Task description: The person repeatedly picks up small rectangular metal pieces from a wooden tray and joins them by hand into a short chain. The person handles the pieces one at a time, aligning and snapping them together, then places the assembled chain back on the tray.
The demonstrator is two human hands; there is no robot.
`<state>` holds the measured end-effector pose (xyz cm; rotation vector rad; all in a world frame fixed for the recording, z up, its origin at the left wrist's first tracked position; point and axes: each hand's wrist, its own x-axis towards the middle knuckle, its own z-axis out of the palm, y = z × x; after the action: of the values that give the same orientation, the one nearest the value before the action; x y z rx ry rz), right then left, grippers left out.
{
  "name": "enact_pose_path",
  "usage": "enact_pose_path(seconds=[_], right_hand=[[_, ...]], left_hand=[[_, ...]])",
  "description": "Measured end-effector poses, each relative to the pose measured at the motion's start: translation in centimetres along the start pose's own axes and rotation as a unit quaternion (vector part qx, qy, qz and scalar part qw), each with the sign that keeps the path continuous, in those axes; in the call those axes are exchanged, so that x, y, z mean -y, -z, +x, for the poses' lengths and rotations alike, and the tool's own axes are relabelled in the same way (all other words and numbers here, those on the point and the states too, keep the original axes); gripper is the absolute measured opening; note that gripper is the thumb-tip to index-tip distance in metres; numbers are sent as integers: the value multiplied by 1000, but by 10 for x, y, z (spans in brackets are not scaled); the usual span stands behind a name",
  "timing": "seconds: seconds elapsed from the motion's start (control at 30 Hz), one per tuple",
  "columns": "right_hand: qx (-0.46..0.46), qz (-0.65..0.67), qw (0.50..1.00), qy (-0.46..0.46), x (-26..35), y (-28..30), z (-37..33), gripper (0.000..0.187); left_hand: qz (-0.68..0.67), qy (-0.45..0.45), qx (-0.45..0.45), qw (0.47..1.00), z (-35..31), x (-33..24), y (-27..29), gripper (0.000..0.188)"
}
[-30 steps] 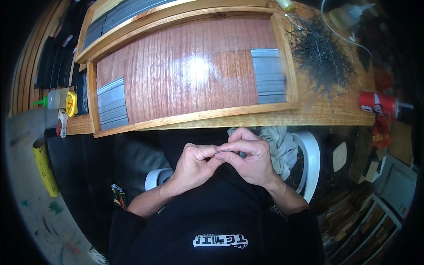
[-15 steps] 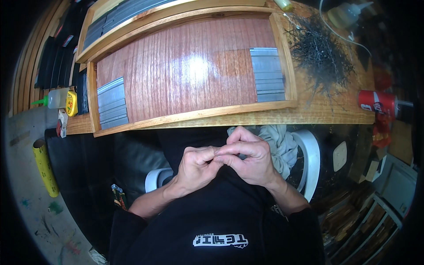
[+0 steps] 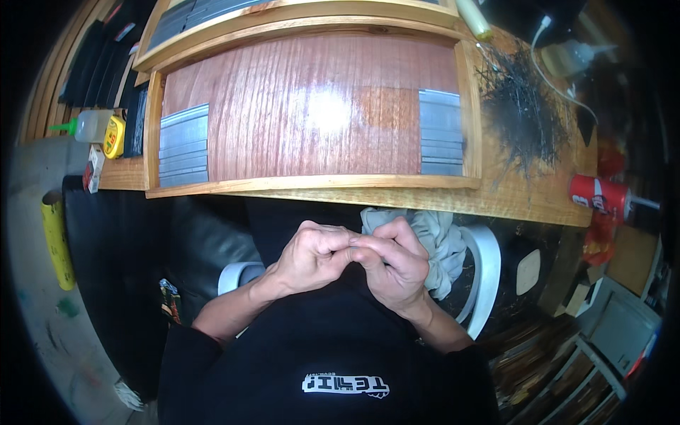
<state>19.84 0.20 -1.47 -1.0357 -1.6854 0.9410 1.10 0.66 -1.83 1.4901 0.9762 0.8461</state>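
Note:
My left hand [image 3: 309, 256] and my right hand [image 3: 397, 265] meet fingertip to fingertip above my lap, just short of the table edge. Both are closed in a pinch. Whatever lies between the fingertips is too small and too hidden to make out. Beyond them on the table sits a shallow wooden tray [image 3: 340, 185] with a reddish wood bottom. Inside it, stacked grey metal strips [image 3: 184, 145] line the left end, and similar grey strips [image 3: 440, 134] line the right end. A tangled heap of thin dark wires or pins [image 3: 524, 113] lies right of the tray.
A second wooden tray [image 3: 283, 15] with grey strips stands behind. At left are a yellow tape measure [image 3: 114, 137], a green-tipped bottle [image 3: 92, 126] and a yellow roll [image 3: 57, 241]. A red can [image 3: 598, 195] sits at the table's right edge. Grey cloth [image 3: 432, 248] hangs by a white chair arm [image 3: 485, 276].
My right hand's fingers have curled in more tightly against the left fingertips. The whole view has shifted and turned slightly; the trays and the wire heap look unmoved on the table.

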Motion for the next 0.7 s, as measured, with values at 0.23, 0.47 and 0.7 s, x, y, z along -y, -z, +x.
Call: enact_pose_path(seconds=[0.23,0.47,0.7], right_hand=[[47,50,992,-105,13,10,2,27],[62,69,990,-108,8,12,5,23],[59,58,992,-97,5,11,4,21]], left_hand=[[-4,4,10,1000,-5,3,9,18],[-15,-11,13,1000,-5,7,7,17],[-8,20,38,999,-6,3,8,22]])
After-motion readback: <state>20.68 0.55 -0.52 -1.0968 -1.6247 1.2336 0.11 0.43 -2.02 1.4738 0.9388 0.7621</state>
